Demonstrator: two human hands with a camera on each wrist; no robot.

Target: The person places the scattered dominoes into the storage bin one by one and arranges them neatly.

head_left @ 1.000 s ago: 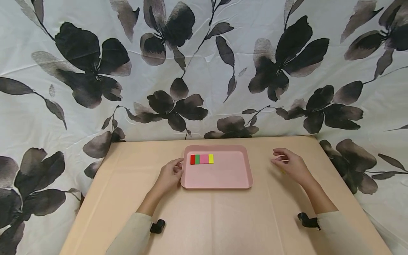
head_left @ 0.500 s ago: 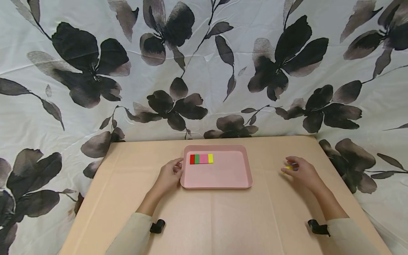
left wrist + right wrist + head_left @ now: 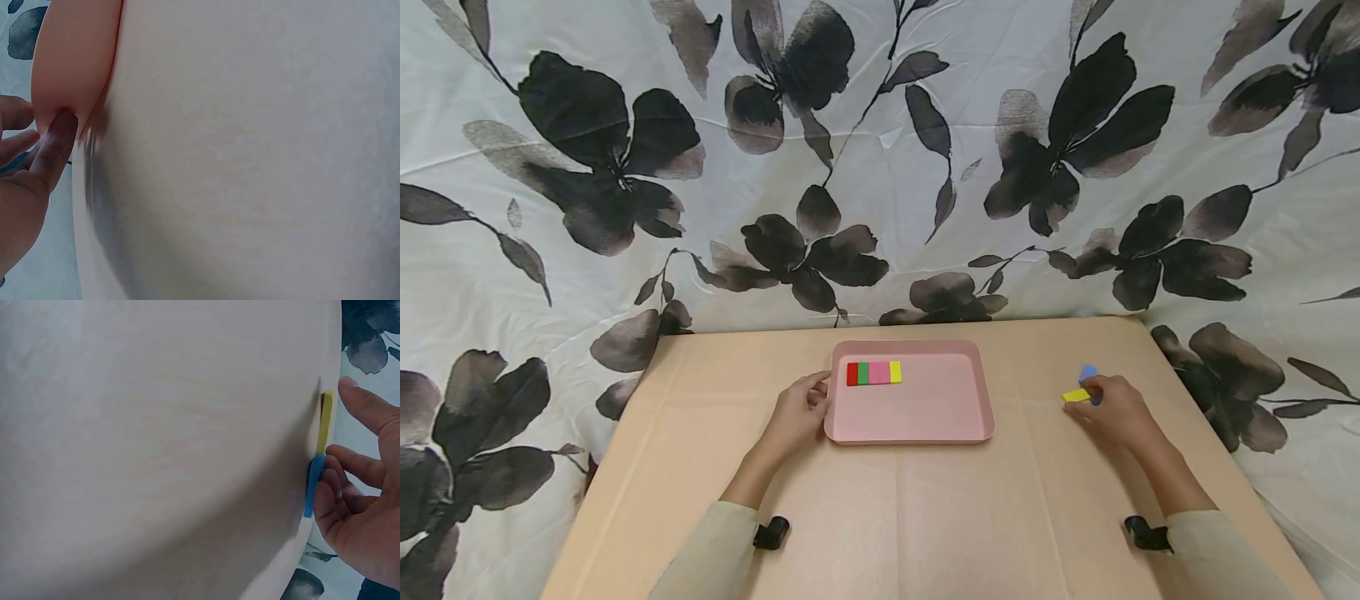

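Observation:
A pink tray [image 3: 910, 417] lies on the table and bears a row of small flat blocks: a red block [image 3: 852, 374], a green block [image 3: 862, 374], a pink block [image 3: 879, 372] and a yellow one [image 3: 896, 372]. My left hand [image 3: 797, 410] rests at the tray's left side, its thumb [image 3: 62, 125] touching the outer wall near a corner. My right hand [image 3: 1116, 406] reaches over a loose yellow block [image 3: 1075, 396] and a loose blue block [image 3: 1087, 372]. In the right wrist view its thumb stands apart while the other fingers lie beside the blue block [image 3: 314, 481].
The light wooden table [image 3: 895, 517] ends at its back edge just behind the tray. A floral cloth [image 3: 880, 167] hangs behind it. Black wrist cameras are worn at both sleeves.
My right hand has moved rightward and slightly nearer to me, then its fingers have come down at the loose yellow and blue blocks, which show more now. The left hand and tray stay put.

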